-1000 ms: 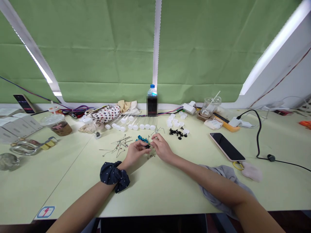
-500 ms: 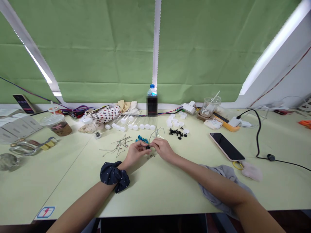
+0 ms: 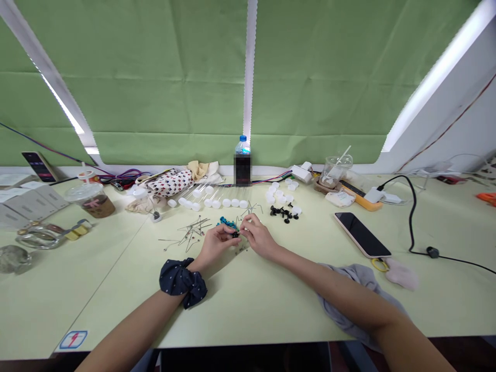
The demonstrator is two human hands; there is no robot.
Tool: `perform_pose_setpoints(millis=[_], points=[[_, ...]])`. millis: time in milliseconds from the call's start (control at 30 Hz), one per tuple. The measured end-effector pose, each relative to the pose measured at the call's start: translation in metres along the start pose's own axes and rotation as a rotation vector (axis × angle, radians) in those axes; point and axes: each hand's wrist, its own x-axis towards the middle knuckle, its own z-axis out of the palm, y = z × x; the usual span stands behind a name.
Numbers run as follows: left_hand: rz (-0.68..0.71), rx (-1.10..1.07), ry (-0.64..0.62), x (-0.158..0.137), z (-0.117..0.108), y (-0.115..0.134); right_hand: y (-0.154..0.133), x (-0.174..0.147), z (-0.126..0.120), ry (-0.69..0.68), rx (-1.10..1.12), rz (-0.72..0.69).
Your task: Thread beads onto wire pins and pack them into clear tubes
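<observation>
In the middle of the table, my left hand [image 3: 217,243] pinches a small black piece [image 3: 235,234] between thumb and fingertips. Its exact kind is too small to make out. My right hand [image 3: 259,237] is closed, its thumb and index fingertips meeting right beside the black piece. Whatever they grip is hidden or too tiny to name. Just behind the fingers lies a small heap of blue metallic pieces [image 3: 227,222]. Left of my left hand are thin metal rods [image 3: 189,230], crossed over one another. Several black flat-headed pieces [image 3: 285,212] lie beyond my right hand.
White-capped clear tubes [image 3: 211,202] and loose white caps [image 3: 279,193] lie toward the back. A bottle [image 3: 243,146] stands at the wall. On the right are a phone [image 3: 362,234] and grey cloth [image 3: 344,274]; on the left, a drink cup [image 3: 93,200] and white boxes [image 3: 31,204].
My right index finger and knuckles have lifted slightly, with the fingertips still at the black piece. My left hand has hardly moved.
</observation>
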Motion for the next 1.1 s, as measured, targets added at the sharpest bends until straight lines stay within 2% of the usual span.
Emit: perform_pose_setpoints(millis=[200, 600, 900, 1100], points=[[0.021, 0.015, -0.014, -0.0008, 0.0016, -0.0001, -0.002, -0.0015, 0.0003, -0.016, -0.055, 0.05], [0.021, 0.009, -0.023, -0.0015, 0.002, 0.001, 0.0004, -0.001, 0.0011, -0.026, -0.091, 0.033], [0.028, 0.059, -0.012, -0.0009, 0.0013, 0.0, 0.0008, 0.0006, 0.0022, 0.02, 0.04, 0.019], [0.013, 0.048, 0.005, 0.0006, -0.0014, -0.0026, 0.0026, 0.0019, -0.0007, -0.017, 0.112, 0.012]])
